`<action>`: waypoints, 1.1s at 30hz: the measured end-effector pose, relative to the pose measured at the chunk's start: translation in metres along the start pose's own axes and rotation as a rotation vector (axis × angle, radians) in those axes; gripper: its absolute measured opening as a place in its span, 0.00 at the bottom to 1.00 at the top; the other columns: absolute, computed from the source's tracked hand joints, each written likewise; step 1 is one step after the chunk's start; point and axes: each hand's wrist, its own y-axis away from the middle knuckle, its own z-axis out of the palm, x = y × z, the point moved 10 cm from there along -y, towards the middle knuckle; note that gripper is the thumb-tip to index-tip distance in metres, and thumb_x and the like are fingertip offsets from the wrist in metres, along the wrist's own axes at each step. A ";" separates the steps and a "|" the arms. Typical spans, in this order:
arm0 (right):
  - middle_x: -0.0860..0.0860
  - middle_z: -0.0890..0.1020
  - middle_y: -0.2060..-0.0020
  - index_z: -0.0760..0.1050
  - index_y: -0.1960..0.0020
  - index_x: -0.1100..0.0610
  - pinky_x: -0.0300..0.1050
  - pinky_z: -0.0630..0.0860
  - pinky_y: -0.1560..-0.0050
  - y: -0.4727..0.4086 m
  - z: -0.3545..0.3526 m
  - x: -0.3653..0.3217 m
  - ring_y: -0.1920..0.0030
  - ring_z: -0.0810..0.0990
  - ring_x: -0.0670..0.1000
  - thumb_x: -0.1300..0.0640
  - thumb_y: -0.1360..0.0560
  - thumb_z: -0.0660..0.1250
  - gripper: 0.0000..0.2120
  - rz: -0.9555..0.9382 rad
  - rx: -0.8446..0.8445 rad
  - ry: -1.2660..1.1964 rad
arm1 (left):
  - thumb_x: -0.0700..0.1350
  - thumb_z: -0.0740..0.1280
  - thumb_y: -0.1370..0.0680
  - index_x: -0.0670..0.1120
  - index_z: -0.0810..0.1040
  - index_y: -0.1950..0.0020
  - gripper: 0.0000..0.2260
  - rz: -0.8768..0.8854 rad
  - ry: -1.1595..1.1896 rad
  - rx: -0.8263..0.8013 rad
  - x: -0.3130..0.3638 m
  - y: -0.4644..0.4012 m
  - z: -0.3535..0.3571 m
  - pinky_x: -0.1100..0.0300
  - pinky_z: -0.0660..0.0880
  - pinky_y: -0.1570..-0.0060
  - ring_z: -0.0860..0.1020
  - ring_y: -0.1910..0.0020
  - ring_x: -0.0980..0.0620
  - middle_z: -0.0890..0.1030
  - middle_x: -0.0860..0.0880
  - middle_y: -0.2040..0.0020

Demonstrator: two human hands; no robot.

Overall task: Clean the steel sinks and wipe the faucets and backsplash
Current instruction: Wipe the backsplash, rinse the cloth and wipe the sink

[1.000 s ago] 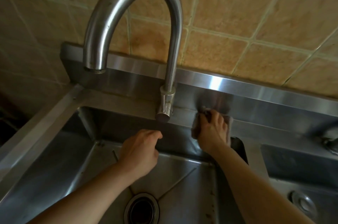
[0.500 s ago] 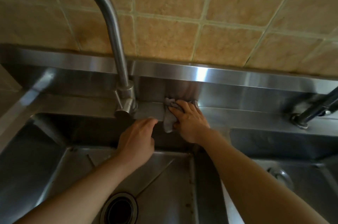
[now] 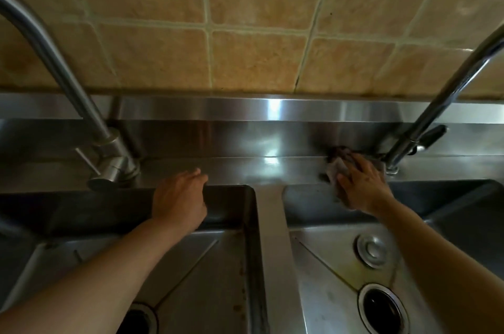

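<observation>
Right hand (image 3: 362,186) has slid the cloth (image 3: 336,168) rightward along the ledge, now beside right faucet (image 3: 436,112). Two sinks, two faucets. Cloth under flat, pressing fingers. Left hand (image 3: 180,200) loosely curled, empty, on left sink (image 3: 231,251) rim.

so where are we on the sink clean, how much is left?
Done: can't confirm anything finished. In hand: right hand presses a cloth on the back ledge beside the right faucet; left hand rests on the left sink rim. Left: brown specks line the left sink wall, yellowish film lies in the right sink, and the faucets and tile backsplash remain to be wiped.
</observation>
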 end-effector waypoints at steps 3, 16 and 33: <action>0.50 0.51 0.23 0.51 0.23 0.45 0.60 0.47 0.25 -0.002 -0.001 0.035 0.24 0.47 0.55 0.33 0.31 0.34 0.39 0.163 0.079 -0.124 | 0.42 0.63 0.24 0.50 0.71 0.31 0.21 -0.053 -0.023 -0.016 0.004 -0.004 -0.002 0.55 0.67 0.35 0.70 0.32 0.52 0.69 0.51 0.29; 0.45 0.59 0.25 0.62 0.26 0.44 0.49 0.50 0.29 0.016 -0.026 -0.122 0.26 0.55 0.52 0.44 0.20 0.48 0.23 -0.387 0.199 -0.217 | 0.46 0.61 0.22 0.50 0.67 0.33 0.17 -0.049 0.072 0.019 0.111 -0.007 0.010 0.53 0.71 0.46 0.78 0.45 0.45 0.80 0.47 0.44; 0.56 0.74 0.48 0.70 0.47 0.59 0.41 0.70 0.46 0.020 -0.064 0.017 0.49 0.75 0.55 0.61 0.22 0.63 0.05 0.279 0.483 -1.031 | 0.42 0.64 0.22 0.53 0.68 0.33 0.18 -0.076 0.265 0.034 0.065 0.007 -0.006 0.61 0.73 0.47 0.75 0.42 0.53 0.75 0.52 0.38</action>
